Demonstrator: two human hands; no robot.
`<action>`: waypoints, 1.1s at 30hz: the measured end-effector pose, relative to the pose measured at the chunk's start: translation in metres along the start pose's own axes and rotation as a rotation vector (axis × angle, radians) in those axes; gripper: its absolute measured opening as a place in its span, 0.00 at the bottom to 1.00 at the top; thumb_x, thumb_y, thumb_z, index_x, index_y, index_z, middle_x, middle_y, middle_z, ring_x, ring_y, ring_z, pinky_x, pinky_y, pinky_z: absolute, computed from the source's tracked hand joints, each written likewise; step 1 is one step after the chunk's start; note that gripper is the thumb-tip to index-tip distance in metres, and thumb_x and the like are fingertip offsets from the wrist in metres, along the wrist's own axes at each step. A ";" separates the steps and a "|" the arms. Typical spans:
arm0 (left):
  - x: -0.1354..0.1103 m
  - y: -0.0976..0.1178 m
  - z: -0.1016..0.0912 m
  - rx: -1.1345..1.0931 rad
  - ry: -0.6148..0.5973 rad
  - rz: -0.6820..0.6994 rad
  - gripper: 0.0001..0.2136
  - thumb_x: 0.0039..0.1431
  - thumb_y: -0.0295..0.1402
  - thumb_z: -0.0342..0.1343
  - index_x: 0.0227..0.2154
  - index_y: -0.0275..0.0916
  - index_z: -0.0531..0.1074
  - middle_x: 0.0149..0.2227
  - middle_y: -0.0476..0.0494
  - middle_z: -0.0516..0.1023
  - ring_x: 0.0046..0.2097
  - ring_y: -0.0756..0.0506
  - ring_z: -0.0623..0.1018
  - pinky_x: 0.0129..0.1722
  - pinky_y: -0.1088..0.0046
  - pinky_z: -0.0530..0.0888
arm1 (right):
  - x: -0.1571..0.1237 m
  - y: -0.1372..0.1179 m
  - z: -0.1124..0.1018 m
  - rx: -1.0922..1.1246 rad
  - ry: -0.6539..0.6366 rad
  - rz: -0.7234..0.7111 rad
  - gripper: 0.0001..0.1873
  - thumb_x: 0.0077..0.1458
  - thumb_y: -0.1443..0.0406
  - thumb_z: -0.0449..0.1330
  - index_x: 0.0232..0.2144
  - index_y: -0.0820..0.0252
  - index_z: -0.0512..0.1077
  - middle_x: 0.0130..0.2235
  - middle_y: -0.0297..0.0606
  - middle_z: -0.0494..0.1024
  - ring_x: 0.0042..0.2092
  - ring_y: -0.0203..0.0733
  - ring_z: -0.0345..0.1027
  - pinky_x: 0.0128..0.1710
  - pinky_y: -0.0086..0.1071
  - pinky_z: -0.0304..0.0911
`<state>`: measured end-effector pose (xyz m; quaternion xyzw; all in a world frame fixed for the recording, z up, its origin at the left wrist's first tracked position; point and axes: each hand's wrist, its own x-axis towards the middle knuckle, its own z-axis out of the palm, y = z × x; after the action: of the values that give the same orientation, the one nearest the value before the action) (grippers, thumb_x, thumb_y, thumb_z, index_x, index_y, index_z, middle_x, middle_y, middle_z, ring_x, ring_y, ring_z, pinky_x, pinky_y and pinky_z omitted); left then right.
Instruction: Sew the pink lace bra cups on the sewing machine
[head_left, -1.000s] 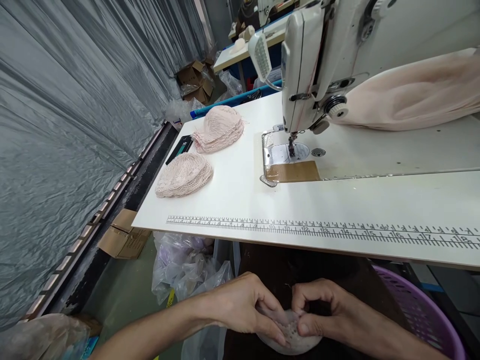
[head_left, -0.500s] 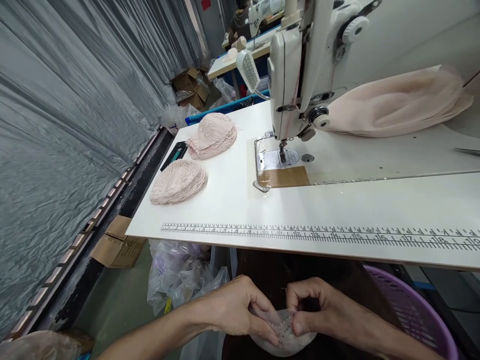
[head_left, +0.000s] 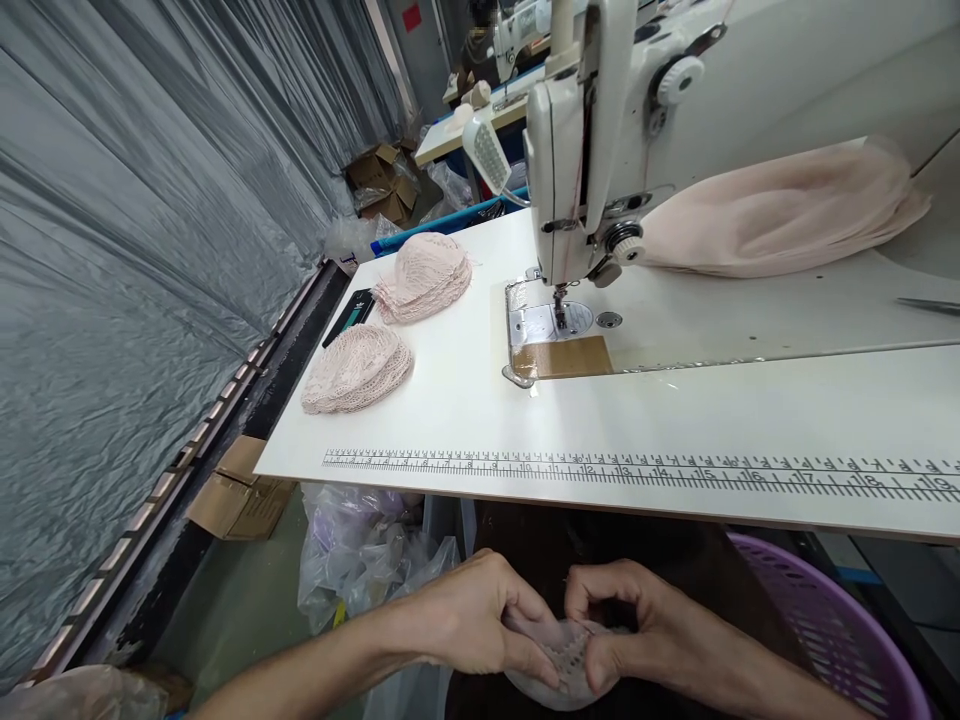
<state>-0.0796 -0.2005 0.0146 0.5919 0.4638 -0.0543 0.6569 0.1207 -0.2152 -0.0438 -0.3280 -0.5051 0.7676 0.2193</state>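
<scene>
Below the table's front edge, my left hand [head_left: 491, 615] and my right hand [head_left: 626, 625] both pinch a pale pink lace cup piece [head_left: 564, 675]. Its rounded lower edge hangs between them, and my fingers cover part of its upper edge. On the table lie two stacks of similar pieces, a nearer lace stack [head_left: 356, 368] and a farther lace stack [head_left: 424, 278]. The white sewing machine [head_left: 562, 180] stands beyond my hands, with nothing under its presser foot [head_left: 560, 308].
Pale pink sheer fabric [head_left: 780, 215] lies on the machine bed, near a pointed metal tool [head_left: 930, 304]. A ruler strip [head_left: 637, 470] runs along the table [head_left: 442, 420]. A purple basket [head_left: 832, 630] stands at lower right, plastic bags [head_left: 360, 550] at left below the table.
My right fingers have shifted slightly left on the lace piece, covering more of its right side. The view has moved a little; the stacks and machine stay in place.
</scene>
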 end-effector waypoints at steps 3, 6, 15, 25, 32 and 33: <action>-0.003 0.001 -0.002 0.011 0.008 0.016 0.16 0.46 0.44 0.63 0.32 0.35 0.79 0.24 0.48 0.76 0.25 0.52 0.69 0.26 0.81 0.64 | -0.001 -0.001 -0.002 0.007 -0.002 -0.017 0.17 0.42 0.56 0.68 0.19 0.61 0.67 0.22 0.28 0.65 0.28 0.34 0.54 0.28 0.27 0.48; -0.005 -0.003 -0.003 -0.020 0.005 0.024 0.14 0.46 0.40 0.64 0.33 0.34 0.79 0.26 0.46 0.77 0.27 0.51 0.71 0.27 0.81 0.65 | -0.005 -0.001 -0.008 0.038 -0.028 -0.012 0.19 0.43 0.53 0.67 0.20 0.61 0.68 0.24 0.30 0.66 0.29 0.35 0.55 0.28 0.28 0.48; -0.007 -0.015 -0.006 -0.228 -0.075 0.019 0.22 0.43 0.46 0.65 0.37 0.35 0.78 0.28 0.45 0.79 0.31 0.50 0.76 0.35 0.78 0.73 | -0.009 0.019 -0.020 0.110 -0.001 0.028 0.27 0.46 0.44 0.62 0.20 0.58 0.58 0.21 0.25 0.54 0.25 0.31 0.44 0.25 0.27 0.41; -0.005 -0.028 -0.004 -0.353 -0.111 0.016 0.24 0.36 0.47 0.68 0.36 0.37 0.79 0.30 0.48 0.80 0.34 0.49 0.79 0.40 0.76 0.74 | -0.015 0.025 -0.021 0.154 -0.018 0.076 0.28 0.45 0.42 0.61 0.22 0.57 0.56 0.21 0.25 0.54 0.24 0.31 0.43 0.24 0.27 0.41; -0.008 -0.030 -0.005 -0.433 -0.112 0.008 0.14 0.44 0.38 0.67 0.35 0.39 0.78 0.28 0.52 0.79 0.33 0.52 0.78 0.38 0.81 0.74 | -0.021 0.029 -0.021 0.169 0.049 0.144 0.27 0.43 0.43 0.63 0.21 0.58 0.60 0.21 0.27 0.59 0.24 0.32 0.48 0.24 0.27 0.46; -0.008 -0.029 -0.005 -0.417 -0.110 0.005 0.13 0.45 0.36 0.66 0.35 0.39 0.78 0.28 0.52 0.79 0.34 0.52 0.78 0.38 0.81 0.74 | -0.022 0.029 -0.019 0.186 0.069 0.159 0.27 0.43 0.43 0.63 0.21 0.58 0.60 0.21 0.27 0.60 0.24 0.32 0.49 0.24 0.26 0.47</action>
<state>-0.1051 -0.2088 -0.0008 0.4403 0.4270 0.0121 0.7897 0.1497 -0.2295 -0.0697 -0.3715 -0.3962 0.8144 0.2046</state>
